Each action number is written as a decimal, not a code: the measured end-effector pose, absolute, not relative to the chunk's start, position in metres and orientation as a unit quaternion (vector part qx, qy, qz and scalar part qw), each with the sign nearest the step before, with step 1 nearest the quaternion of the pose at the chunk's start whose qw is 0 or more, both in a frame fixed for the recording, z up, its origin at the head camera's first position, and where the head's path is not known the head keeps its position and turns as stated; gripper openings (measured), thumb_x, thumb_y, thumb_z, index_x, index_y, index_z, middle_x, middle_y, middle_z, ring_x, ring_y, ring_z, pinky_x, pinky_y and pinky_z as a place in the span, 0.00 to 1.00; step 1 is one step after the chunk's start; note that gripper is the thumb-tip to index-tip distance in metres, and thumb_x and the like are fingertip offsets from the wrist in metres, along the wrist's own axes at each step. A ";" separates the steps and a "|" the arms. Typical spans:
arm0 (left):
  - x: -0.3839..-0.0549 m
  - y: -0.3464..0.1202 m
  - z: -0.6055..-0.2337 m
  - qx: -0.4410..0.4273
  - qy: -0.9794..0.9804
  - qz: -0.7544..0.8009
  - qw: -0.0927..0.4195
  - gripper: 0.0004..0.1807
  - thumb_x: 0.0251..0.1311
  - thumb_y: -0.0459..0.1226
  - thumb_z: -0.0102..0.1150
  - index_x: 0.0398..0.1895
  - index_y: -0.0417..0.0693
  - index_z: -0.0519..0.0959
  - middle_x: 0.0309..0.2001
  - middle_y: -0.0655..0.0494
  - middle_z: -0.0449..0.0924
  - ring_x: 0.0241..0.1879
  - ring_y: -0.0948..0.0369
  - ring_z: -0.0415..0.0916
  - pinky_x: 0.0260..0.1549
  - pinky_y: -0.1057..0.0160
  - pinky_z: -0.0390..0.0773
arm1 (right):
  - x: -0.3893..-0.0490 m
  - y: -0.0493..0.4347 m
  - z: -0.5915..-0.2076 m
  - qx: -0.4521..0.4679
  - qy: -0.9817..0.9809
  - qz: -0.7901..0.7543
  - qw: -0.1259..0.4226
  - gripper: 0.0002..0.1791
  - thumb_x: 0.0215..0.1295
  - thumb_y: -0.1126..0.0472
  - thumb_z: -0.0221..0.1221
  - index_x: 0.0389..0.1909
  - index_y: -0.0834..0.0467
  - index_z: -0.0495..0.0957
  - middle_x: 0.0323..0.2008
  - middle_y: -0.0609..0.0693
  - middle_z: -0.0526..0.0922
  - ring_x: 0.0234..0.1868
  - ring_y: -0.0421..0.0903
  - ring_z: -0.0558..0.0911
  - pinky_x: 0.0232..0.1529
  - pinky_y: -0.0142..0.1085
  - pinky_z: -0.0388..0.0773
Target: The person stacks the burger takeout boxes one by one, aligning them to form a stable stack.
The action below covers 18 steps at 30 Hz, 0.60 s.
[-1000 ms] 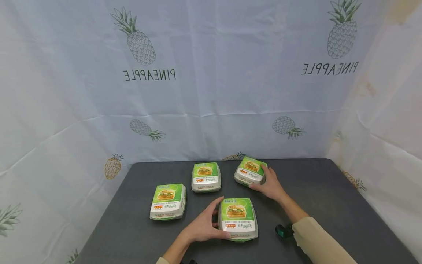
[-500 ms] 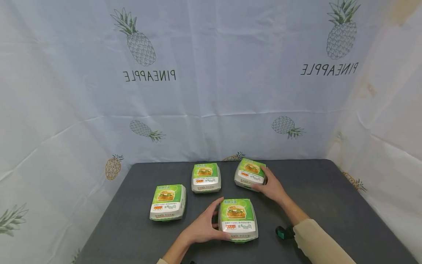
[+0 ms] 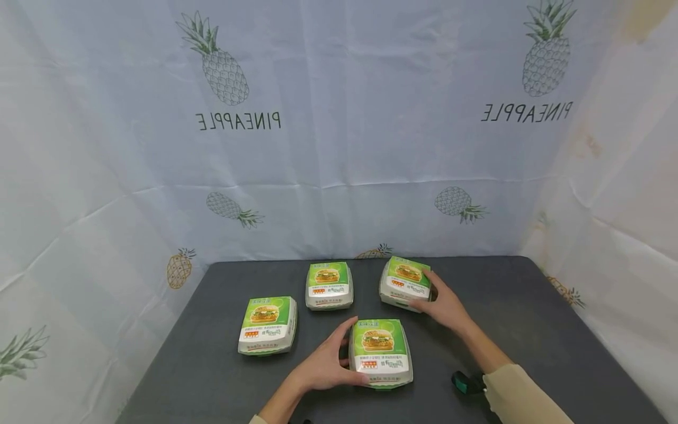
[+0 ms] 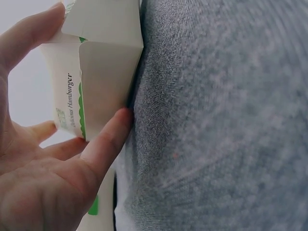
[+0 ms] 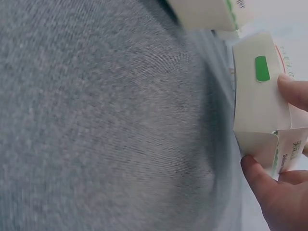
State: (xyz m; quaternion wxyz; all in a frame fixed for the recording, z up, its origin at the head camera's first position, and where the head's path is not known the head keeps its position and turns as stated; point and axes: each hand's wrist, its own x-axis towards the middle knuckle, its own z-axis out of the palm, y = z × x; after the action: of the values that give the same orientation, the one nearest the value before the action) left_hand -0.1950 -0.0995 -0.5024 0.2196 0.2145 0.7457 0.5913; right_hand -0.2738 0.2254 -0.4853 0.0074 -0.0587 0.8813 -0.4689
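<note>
On the dark table, nearest, the person's left hand holds the near burger box between thumb and fingers. Farther off, to its left, sits a second box. Beyond, the right hand grips the far right box, apart from the far middle box. A pineapple-print curtain hangs behind.

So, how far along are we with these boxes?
Looks done, perhaps: the left box and back box stand closed on the table, no hand on either. In hand: left hand grips the front box, right hand the right box. Probably left: squaring the right box, which looks turned, and releasing both.
</note>
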 end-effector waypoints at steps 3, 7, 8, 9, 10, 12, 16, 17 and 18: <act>-0.195 -0.099 -0.503 0.214 0.746 0.592 0.219 0.62 0.52 0.40 0.80 0.83 0.51 0.46 0.73 0.45 0.55 0.70 0.47 0.62 0.53 0.59 0.80 | -0.269 0.227 -0.478 -0.061 0.876 -0.479 0.007 0.58 0.63 0.46 0.71 0.82 0.59 0.45 0.74 0.69 0.57 0.68 0.68 0.68 0.53 0.53 0.74; -0.195 -0.098 -0.502 0.214 0.741 0.597 0.219 0.62 0.52 0.39 0.79 0.83 0.52 0.45 0.72 0.45 0.55 0.69 0.48 0.62 0.53 0.60 0.80 | -0.261 0.229 -0.469 -0.071 0.871 -0.486 -0.002 0.58 0.62 0.47 0.72 0.82 0.59 0.45 0.75 0.68 0.55 0.69 0.69 0.67 0.52 0.51 0.77; -0.195 -0.098 -0.503 0.215 0.740 0.599 0.218 0.62 0.52 0.39 0.79 0.83 0.51 0.45 0.72 0.45 0.55 0.69 0.48 0.63 0.53 0.60 0.80 | -0.259 0.229 -0.467 -0.076 0.869 -0.489 -0.004 0.58 0.62 0.47 0.72 0.82 0.60 0.45 0.76 0.68 0.53 0.69 0.69 0.66 0.52 0.51 0.77; -0.195 -0.098 -0.503 0.214 0.741 0.598 0.217 0.62 0.52 0.39 0.79 0.83 0.51 0.45 0.72 0.45 0.55 0.69 0.48 0.63 0.53 0.60 0.80 | -0.257 0.229 -0.465 -0.083 0.865 -0.494 -0.006 0.58 0.63 0.49 0.72 0.82 0.60 0.45 0.76 0.68 0.52 0.69 0.69 0.66 0.52 0.50 0.78; -0.195 -0.097 -0.502 0.214 0.742 0.598 0.217 0.62 0.52 0.40 0.80 0.83 0.51 0.45 0.72 0.45 0.55 0.69 0.48 0.63 0.53 0.60 0.80 | -0.255 0.229 -0.463 -0.091 0.862 -0.498 -0.008 0.58 0.63 0.49 0.72 0.82 0.60 0.45 0.77 0.68 0.51 0.70 0.69 0.65 0.52 0.49 0.79; -0.194 -0.098 -0.502 0.214 0.743 0.597 0.215 0.62 0.52 0.40 0.80 0.83 0.51 0.45 0.73 0.45 0.55 0.69 0.48 0.63 0.53 0.61 0.80 | -0.250 0.230 -0.459 -0.106 0.854 -0.510 -0.009 0.57 0.63 0.52 0.72 0.82 0.61 0.44 0.78 0.68 0.48 0.70 0.70 0.64 0.53 0.47 0.80; -0.193 -0.097 -0.501 0.213 0.747 0.594 0.212 0.63 0.52 0.41 0.80 0.83 0.49 0.45 0.73 0.45 0.55 0.70 0.47 0.63 0.53 0.61 0.79 | -0.242 0.232 -0.452 -0.121 0.844 -0.522 -0.010 0.56 0.63 0.53 0.72 0.82 0.59 0.45 0.77 0.66 0.52 0.71 0.68 0.65 0.52 0.41 0.81; -0.193 -0.097 -0.500 0.213 0.747 0.594 0.211 0.63 0.52 0.40 0.80 0.83 0.49 0.45 0.73 0.45 0.55 0.70 0.47 0.63 0.53 0.61 0.79 | -0.239 0.232 -0.450 -0.122 0.841 -0.527 -0.008 0.56 0.63 0.54 0.72 0.82 0.58 0.45 0.76 0.66 0.53 0.71 0.67 0.65 0.51 0.40 0.81; -0.193 -0.097 -0.500 0.212 0.747 0.594 0.211 0.63 0.52 0.40 0.80 0.83 0.49 0.45 0.73 0.45 0.55 0.70 0.47 0.63 0.53 0.60 0.80 | -0.237 0.232 -0.448 -0.122 0.840 -0.529 -0.006 0.56 0.63 0.54 0.72 0.82 0.56 0.45 0.75 0.66 0.55 0.70 0.67 0.66 0.50 0.39 0.82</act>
State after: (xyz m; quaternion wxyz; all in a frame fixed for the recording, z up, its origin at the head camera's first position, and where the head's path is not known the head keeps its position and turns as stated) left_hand -0.1927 -0.0969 -0.4998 0.2111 0.2122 0.7469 0.5937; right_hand -0.2369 0.2323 -0.4480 -0.0056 -0.1221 0.8398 -0.5290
